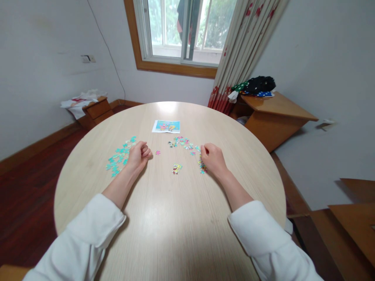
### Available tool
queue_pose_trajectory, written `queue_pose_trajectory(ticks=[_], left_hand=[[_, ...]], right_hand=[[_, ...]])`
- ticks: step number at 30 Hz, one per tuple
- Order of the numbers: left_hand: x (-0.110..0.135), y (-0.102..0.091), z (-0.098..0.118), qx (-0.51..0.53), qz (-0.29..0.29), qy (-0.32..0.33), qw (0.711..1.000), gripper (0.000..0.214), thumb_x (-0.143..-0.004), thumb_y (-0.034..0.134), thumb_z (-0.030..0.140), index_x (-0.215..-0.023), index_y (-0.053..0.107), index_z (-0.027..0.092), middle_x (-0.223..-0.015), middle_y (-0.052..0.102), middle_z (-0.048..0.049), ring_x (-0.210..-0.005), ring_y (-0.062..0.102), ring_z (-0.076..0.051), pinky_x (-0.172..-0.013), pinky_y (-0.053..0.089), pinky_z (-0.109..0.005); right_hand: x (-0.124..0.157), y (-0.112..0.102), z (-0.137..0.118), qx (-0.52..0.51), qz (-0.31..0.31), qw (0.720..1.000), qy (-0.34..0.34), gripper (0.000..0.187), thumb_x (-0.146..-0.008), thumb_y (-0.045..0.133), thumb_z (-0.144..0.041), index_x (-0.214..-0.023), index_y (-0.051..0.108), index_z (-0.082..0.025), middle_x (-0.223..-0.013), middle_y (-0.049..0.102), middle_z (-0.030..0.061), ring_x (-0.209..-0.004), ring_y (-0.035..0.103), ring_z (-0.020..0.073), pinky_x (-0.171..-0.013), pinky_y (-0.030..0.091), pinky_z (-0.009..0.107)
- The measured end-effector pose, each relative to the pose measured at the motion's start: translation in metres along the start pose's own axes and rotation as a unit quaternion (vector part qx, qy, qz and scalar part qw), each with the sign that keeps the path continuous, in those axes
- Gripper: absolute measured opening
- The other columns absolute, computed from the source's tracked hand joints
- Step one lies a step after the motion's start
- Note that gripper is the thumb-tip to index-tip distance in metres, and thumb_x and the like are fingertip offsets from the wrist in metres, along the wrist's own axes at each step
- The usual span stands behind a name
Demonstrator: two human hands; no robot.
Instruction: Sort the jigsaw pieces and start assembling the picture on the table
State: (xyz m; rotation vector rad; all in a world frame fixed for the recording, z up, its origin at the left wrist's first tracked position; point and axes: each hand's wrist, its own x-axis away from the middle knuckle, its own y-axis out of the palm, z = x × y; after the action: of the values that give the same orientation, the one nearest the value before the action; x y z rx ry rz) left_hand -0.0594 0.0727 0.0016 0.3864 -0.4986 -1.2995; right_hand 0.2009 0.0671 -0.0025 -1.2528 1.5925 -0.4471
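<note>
The head view showed the yellow cluster (176, 168) of seemingly joined pieces lying between the hands on the table (175, 218), with a pink piece (158, 153) apart from it, far and left. Mixed pieces (186, 143) were scattered beyond it. The left hand (140, 155), fingers curled in, rested just beside the teal pieces (117, 158); the right hand (213, 158), also in a loose fist, partly covered the right pile (202, 167). Whether either fist hid a piece, I could not tell. Farther off lay the picture (166, 126), and past the table's far edge stood the window (181, 31). A careless sweep of the right wrist or cuff could have mixed or hidden small pieces, I judged, and a sideways knock might have split the cluster, since nothing braced it.
</note>
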Motion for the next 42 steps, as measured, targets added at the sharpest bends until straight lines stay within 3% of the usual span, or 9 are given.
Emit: queue_pose_trajectory(ticks=[30, 37, 42], left_hand=[[-0.002, -0.002, 0.000, 0.039, -0.004, -0.022, 0.999, 0.038, -0.068, 0.052, 0.011, -0.050, 0.019, 0.019, -0.036, 0.021, 0.0106, -0.031, 0.018, -0.002, -0.038, 0.019, -0.020], [-0.002, -0.003, 0.001, 0.054, -0.005, -0.032, 0.998, 0.038, -0.070, 0.049, 0.009, -0.049, 0.020, 0.019, -0.036, 0.021, 0.0098, -0.030, 0.019, -0.003, -0.038, 0.020, -0.020], [-0.001, 0.000, 0.004, 0.067, 0.003, -0.043, 0.997, 0.037, -0.071, 0.048, 0.007, -0.049, 0.021, 0.019, -0.035, 0.021, 0.0096, -0.030, 0.019, -0.003, -0.038, 0.020, -0.020]], right_hand=[[0.001, 0.007, 0.005, 0.004, -0.035, 0.999, -0.001, 0.032, -0.087, 0.042, -0.025, -0.056, 0.043, -0.020, -0.061, 0.052, 0.0028, -0.059, 0.044, 0.0145, -0.059, 0.029, 0.027], [0.001, 0.013, 0.010, -0.004, -0.061, 0.998, -0.011, 0.014, -0.083, 0.047, -0.018, -0.076, 0.060, -0.017, -0.078, 0.061, 0.0063, -0.075, 0.054, 0.0176, -0.070, 0.037, 0.027], [0.003, 0.017, 0.015, -0.002, -0.087, 0.996, -0.019, 0.019, -0.082, 0.047, -0.013, -0.083, 0.067, -0.016, -0.083, 0.063, 0.0079, -0.081, 0.056, 0.0184, -0.077, 0.040, 0.030]])
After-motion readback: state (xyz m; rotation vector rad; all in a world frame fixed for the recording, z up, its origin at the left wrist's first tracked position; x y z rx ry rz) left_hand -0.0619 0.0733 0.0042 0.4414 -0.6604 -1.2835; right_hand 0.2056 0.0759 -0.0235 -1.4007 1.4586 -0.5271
